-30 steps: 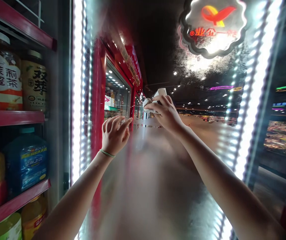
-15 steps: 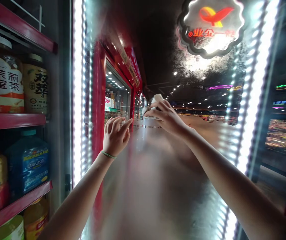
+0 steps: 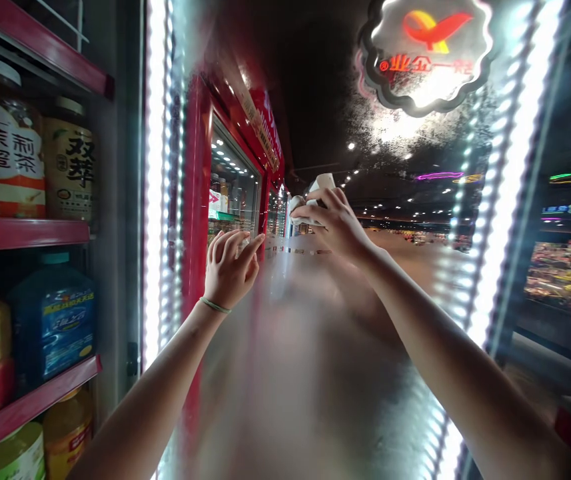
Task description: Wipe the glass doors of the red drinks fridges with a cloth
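Note:
My right hand (image 3: 338, 223) is closed around a crumpled white wipe (image 3: 322, 181), paper or cloth, which bunches out past the fingers against the glass door (image 3: 290, 373). The lower part of that door looks hazy and fogged, while the upper part is dark with smeary patches. My left hand (image 3: 230, 267), with a thin green band on the wrist, is raised at the glass with fingers bent and apart. A small pale patch shows between its fingers; I cannot tell if it is a thing or a reflection.
Shelves (image 3: 20, 233) with red edges stand on the left, holding bottled drinks (image 3: 2, 147) and a blue bottle (image 3: 55, 320). Bright light strips (image 3: 155, 167) run along both sides of the door. A round-edged logo sign (image 3: 425, 53) sits high on the glass. Red display coolers (image 3: 235, 153) show beyond.
The right hand and the wipe have moved slightly up and to the right on the glass. My left hand has barely moved. The view has shifted a little.

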Demonstrator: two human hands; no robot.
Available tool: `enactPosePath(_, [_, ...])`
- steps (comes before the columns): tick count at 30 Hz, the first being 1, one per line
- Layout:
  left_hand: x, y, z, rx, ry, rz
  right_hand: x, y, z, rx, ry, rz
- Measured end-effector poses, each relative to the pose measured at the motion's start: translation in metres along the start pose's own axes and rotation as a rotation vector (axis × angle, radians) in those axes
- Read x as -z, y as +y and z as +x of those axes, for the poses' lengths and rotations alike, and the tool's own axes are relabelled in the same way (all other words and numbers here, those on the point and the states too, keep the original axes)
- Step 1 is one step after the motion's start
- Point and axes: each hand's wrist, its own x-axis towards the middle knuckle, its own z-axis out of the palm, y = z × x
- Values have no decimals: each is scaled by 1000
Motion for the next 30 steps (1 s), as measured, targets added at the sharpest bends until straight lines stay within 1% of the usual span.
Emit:
enactPosePath(4, [0,0,0,19,-13,-4,0,-2,0,67,-96,43])
enactPosePath(5, [-1,0,-1,18,-12,-4,1,-2,-1,55,-96,41])
enactPosePath(9, [-1,0,-1,-8,5,12,1,-4,0,-34,-19,-11])
enactPosePath(10, [-1,0,-1,-17,10,17,0,-5,-1,-24,-29,-10])
enactPosePath(13, [-1,0,0,-36,25,15,-2,-8,-3,45,-116,24])
enactPosePath(14, [-1,0,0,-38,27,12,-2,-7,-4,54,-124,29])
enactPosePath(18, [-1,2,1,-19,1,20,2,0,-7,-25,-16,-10])
enactPosePath(19, [-1,2,1,-13,-10,24,3,1,-8,-32,-8,-14])
enactPosePath(23, [-1,1,0,-23,-17,35,3,0,-14,39,-79,30])
enactPosePath(25, [-1,1,0,-40,-2,38,5,1,-18,27,-52,25])
enactPosePath(28, [-1,0,-1,-60,14,44,6,5,-19,-37,21,-15])
enactPosePath(30, [-1,-1,-1,-63,13,48,6,6,-19,-26,-3,-8])
